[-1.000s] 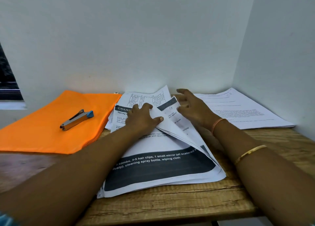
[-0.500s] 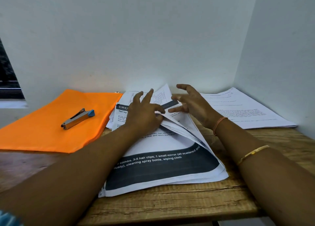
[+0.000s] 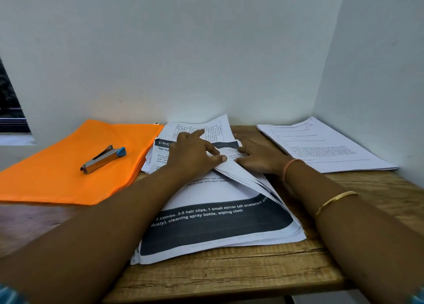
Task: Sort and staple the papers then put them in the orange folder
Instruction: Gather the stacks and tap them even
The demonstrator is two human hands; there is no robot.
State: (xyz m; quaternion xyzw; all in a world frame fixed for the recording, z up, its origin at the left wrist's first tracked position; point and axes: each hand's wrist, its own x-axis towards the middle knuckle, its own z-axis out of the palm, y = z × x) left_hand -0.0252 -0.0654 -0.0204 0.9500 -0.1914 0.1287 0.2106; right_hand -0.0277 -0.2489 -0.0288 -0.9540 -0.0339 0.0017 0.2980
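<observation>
1. The stack of papers (image 3: 218, 223) lies in the middle of the wooden table (image 3: 229, 278), directly in front of the person. Its top sheet has a wide dark band with white printed text near the front edge.
2. On the right side of the stack several upper sheets are lifted and fan out, so their edges show one behind the other.
3. The left hand (image 3: 192, 157) rests on the far part of the stack. Its fingers are curled, and the thumb and the index finger pinch the raised edge of the lifted sheets.
4. The right hand (image 3: 259, 157) lies flat just beside the left hand. Its fingers are straight and a little spread, and the tips touch the paper under the lifted edge. It holds nothing.
5. The right wrist carries an orange band (image 3: 291, 166), and a gold bangle (image 3: 335, 200) sits lower on the same forearm.
6. The orange folder (image 3: 68, 170) lies flat on the left part of the table, and its right edge is just beside the stack.
7. The stapler (image 3: 103, 158), silver with a blue end, lies on the folder, apart from both hands.
8. A second pile of papers (image 3: 321, 147) lies at the far right, in the corner near the white wall (image 3: 206, 51).
9. A window (image 3: 11, 111) shows at the left edge.
</observation>
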